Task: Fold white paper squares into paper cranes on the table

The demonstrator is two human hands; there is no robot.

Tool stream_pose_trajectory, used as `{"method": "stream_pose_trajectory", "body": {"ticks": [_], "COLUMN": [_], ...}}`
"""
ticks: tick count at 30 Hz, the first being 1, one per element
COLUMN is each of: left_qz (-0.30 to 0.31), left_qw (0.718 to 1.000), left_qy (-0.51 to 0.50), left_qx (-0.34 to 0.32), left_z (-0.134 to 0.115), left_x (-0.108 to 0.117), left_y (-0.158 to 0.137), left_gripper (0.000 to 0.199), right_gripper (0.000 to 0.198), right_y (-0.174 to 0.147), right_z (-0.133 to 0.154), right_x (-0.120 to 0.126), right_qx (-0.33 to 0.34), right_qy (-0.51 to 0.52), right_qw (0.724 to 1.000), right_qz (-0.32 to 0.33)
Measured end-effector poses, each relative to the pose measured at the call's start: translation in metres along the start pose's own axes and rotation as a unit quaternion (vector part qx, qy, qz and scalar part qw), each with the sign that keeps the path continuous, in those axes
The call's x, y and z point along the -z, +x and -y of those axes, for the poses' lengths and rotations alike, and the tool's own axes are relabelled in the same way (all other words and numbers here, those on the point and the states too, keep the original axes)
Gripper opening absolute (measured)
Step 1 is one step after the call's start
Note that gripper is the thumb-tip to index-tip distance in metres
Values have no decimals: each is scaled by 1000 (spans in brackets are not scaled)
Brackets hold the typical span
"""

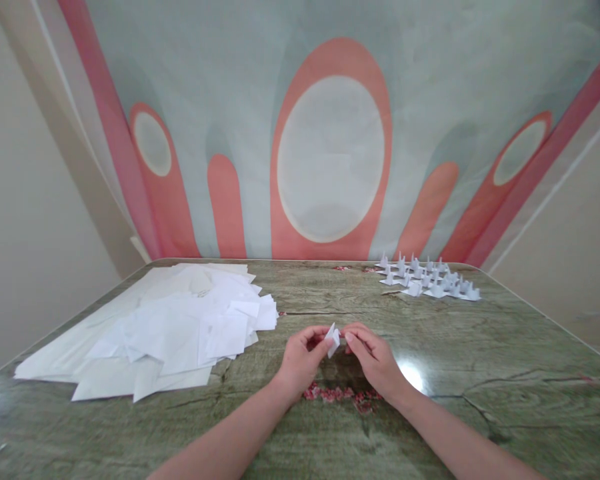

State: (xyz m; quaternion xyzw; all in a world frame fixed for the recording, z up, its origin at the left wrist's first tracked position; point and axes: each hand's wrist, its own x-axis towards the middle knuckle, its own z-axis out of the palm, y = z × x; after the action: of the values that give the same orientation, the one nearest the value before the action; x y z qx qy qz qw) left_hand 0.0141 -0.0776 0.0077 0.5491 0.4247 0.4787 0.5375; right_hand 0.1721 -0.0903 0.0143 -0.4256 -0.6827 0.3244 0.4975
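A small white origami crane [333, 341], its folded points sticking up, is held over the middle of the table. My left hand [303, 359] pinches it between thumb and fingers from the left side. At its right edge, the curled fingertips of my right hand [373, 357] are pressed together on the paper; the exact spot they grip is partly hidden. Several similar white paper cranes [425, 277] stand in rows at the far right. To the left lies a big, loose pile of white paper sheets [180, 327], with smaller squares on top.
The wood-patterned table [480, 353] carries printed red flowers near my wrists and a bright light reflection beside my right forearm. Behind its far edge hangs a grey-green backdrop [253, 133] with coral shapes. Plain walls rise on both sides.
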Motion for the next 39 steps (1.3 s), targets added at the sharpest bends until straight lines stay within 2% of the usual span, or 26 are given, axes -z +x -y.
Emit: {"method": "stream_pose_trajectory", "body": {"ticks": [7, 14, 24, 39], "left_qz": [1, 19, -8, -41], "left_qw": [1000, 1000, 999, 997], "left_qy": [1, -11, -44, -71], "left_qx": [2, 4, -2, 7], "left_z": [1, -1, -3, -7], "left_x": [0, 0, 0, -3], "left_y": [-1, -1, 0, -4], "left_gripper": [30, 26, 24, 30], "right_gripper": [16, 19, 20, 25], "right_y": [0, -1, 0, 1], "right_z": [3, 2, -2, 1], "right_x": [-1, 1, -4, -9], "right_qx": [13, -1, -19, 10], "right_qy": [-37, -52, -60, -80], "right_qw": [999, 998, 996, 991], "right_qz": [20, 41, 67, 105]}}
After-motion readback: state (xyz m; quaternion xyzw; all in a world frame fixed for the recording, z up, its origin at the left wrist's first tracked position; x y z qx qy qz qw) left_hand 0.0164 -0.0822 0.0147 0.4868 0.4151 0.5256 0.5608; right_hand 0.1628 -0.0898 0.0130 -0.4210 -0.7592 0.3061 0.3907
